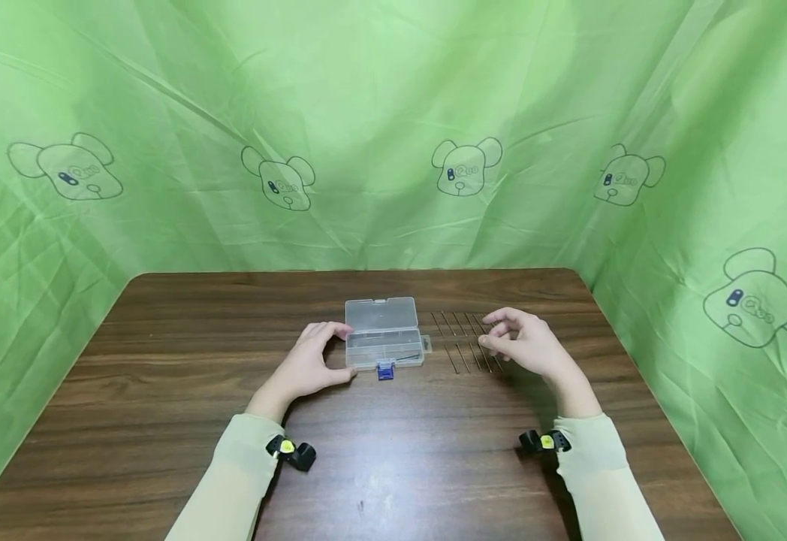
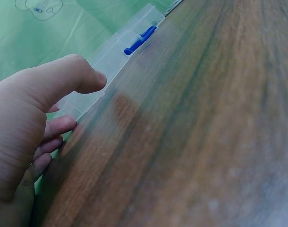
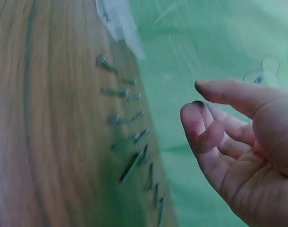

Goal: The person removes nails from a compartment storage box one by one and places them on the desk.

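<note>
A clear plastic box (image 1: 383, 334) stands on the table with its lid (image 1: 381, 314) raised at the back and a blue latch (image 1: 385, 371) at the front. My left hand (image 1: 309, 361) holds the box's left end, thumb at the near corner and fingers round the far side. Inside the box's right part lies a thin nail (image 1: 407, 358). To the right, several thin metal nails (image 1: 457, 358) lie in two rows. My right hand (image 1: 522, 342) hovers over the right end of these rows. In the right wrist view its thumb and fingers are apart, with nothing visible between them.
The brown wood-grain table (image 1: 380, 451) carries the box and nails. A clear hanging tab (image 1: 426, 344) juts from the box's right side towards the nails. Green cloth (image 1: 366, 98) with printed bear heads hangs behind the table and along both sides.
</note>
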A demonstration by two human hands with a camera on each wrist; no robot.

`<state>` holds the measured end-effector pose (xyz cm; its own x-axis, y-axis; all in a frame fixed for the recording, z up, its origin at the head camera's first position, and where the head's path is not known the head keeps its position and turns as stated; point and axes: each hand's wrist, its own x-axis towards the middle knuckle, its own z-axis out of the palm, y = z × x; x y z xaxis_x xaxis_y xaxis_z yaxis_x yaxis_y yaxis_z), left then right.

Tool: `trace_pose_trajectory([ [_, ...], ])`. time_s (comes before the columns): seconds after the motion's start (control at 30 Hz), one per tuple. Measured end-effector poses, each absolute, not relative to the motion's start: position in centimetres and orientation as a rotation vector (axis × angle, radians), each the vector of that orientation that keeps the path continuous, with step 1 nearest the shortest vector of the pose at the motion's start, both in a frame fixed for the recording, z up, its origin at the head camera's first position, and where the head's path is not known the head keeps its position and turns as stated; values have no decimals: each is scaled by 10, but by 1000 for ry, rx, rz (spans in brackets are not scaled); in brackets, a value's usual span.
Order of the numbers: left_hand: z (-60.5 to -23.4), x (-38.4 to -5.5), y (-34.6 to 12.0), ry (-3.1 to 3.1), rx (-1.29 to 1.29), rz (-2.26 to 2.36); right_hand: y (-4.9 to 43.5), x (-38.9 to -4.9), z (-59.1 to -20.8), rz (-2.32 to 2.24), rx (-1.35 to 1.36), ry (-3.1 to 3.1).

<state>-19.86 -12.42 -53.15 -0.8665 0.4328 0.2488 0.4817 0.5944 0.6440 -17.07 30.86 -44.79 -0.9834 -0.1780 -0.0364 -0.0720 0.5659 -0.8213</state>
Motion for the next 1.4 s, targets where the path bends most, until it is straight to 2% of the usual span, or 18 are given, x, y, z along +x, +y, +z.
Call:
trace_pose_trajectory([
  [0.27,-537,-194,-124,-2752,-780,-1150,271,-168,-434,-1259,-443,2767],
  [0.6,-535,-196,-123,-2720,-805,-1133,224,-196,-426,-1118,-718,2688],
  [1.03,-533,-199,-119,-2739,-802,-1144,200,-207,-458,-1212,-916,2676],
  [1.4,-531,-200,-125,-2738,-795,-1158,190,-213,-471,-1076,-946,2698],
])
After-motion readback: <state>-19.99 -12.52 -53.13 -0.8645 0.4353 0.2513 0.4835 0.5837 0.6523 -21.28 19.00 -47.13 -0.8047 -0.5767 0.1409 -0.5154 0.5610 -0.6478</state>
